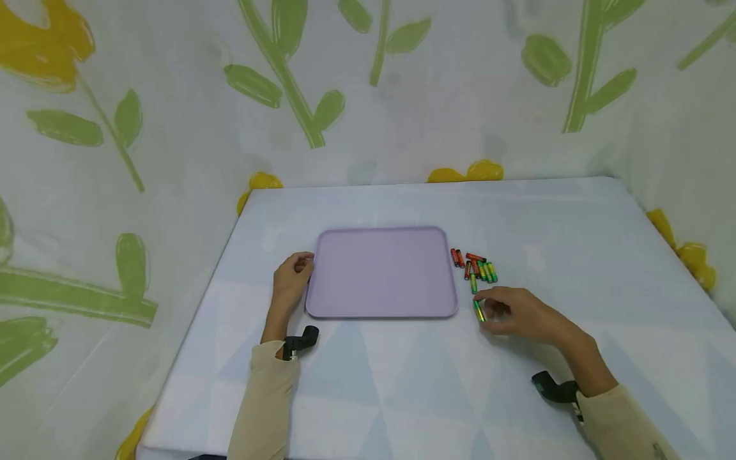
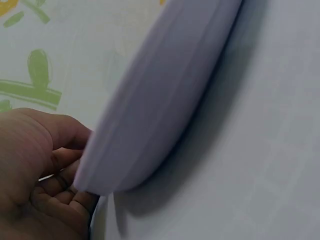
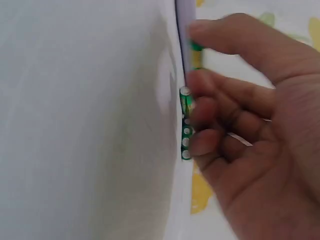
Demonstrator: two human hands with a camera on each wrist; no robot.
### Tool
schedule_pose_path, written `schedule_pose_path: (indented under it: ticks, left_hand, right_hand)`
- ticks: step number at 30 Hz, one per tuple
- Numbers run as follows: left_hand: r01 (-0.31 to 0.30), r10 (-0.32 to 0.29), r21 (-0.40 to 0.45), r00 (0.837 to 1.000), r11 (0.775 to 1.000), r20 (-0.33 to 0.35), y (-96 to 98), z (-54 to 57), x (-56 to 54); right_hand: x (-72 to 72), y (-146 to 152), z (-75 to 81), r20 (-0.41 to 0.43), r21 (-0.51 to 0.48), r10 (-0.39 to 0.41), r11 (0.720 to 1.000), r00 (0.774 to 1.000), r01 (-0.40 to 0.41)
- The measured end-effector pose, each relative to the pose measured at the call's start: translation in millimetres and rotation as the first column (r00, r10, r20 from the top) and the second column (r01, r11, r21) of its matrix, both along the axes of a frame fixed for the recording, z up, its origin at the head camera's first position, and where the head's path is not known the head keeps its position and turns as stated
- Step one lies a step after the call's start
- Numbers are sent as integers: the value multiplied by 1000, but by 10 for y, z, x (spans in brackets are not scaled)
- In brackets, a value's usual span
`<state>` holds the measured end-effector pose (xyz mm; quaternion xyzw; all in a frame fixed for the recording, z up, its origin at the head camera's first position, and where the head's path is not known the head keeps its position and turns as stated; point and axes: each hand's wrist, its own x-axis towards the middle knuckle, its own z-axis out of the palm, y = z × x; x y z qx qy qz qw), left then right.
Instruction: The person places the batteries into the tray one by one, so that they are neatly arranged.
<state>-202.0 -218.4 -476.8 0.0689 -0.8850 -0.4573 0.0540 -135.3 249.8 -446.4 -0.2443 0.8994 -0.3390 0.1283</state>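
A pale purple rectangular tray (image 1: 382, 273) lies on the table, its raised side wall (image 2: 145, 115) showing large in the left wrist view. My left hand (image 1: 292, 278) grips the tray's left rim, thumb and bent fingers at the edge. Just off the tray's lower right corner, my right hand (image 1: 517, 313) pinches a green and gold battery (image 1: 480, 311) between thumb and fingertip. In the right wrist view the held battery (image 3: 197, 56) is partly covered by the fingers. Beyond that hand lie several green batteries (image 1: 487, 272) and several red batteries (image 1: 458, 257), loosely grouped beside the tray's right edge.
A pale cloth with blue triangles covers the table (image 1: 356, 383). Behind and beside it hangs a light wall covering (image 1: 172, 51) with green leaves and yellow flowers. One green battery (image 1: 474, 283) lies a little nearer than the main group. Black wrist cameras (image 1: 554, 388) sit at both cuffs.
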Motion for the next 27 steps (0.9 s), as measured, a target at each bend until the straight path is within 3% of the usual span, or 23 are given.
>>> schedule_pose_path:
  ticks: [4,10,19,27]
  left_hand:
    - [-11,11,-6,1000,1000,-5,-34,-40,63]
    - [22,-21,50,1000,999,-15,50,27,105]
    - [20,-18,56,999,998,-39,118,56,98]
    - [14,-12,64,999,998,-40,177,37,96]
  right_hand:
    - [-3,-96,18,-122,-38,7,999,993,-12]
    - [-55,-210,75,-277,-99,-24,995,961,-4]
    - [-194,-475,164,-365,-183,-28,982,931,-42]
    - [-227,-663,148,-356,-181,-51,983,933,-15]
